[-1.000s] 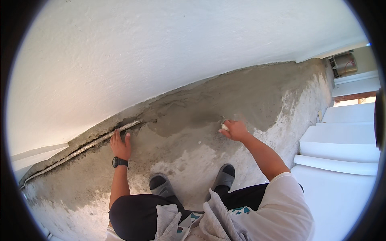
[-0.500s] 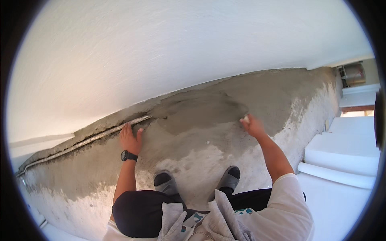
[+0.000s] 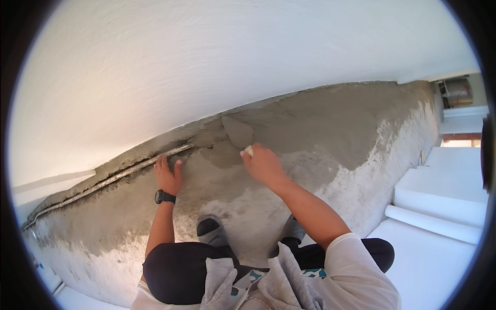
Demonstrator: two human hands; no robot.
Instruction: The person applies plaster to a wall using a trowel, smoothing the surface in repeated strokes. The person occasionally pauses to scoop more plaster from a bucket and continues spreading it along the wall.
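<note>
My right hand (image 3: 264, 164) grips the light handle of a pointed trowel (image 3: 237, 132). Its grey blade lies over the damp mortar (image 3: 305, 119), close to the base of the white wall. My left hand (image 3: 168, 177), with a dark watch on the wrist, has its thumb apart and its fingers stretched toward a thin, mortar-stained pipe (image 3: 116, 177). The fingertips reach the pipe near its right end. This pipe runs along a groove beside the wall toward the far left.
The white wall (image 3: 232, 57) rises along the far side. My sandalled foot (image 3: 211, 230) stands on the paler dry floor. White steps (image 3: 439, 188) are at the right, with a metallic round object (image 3: 458, 92) beyond them at the upper right.
My right hand has swept left with the trowel, and the blade now shows near the wall. The mortar under its path looks smoother. My left hand has stayed by the pipe.
</note>
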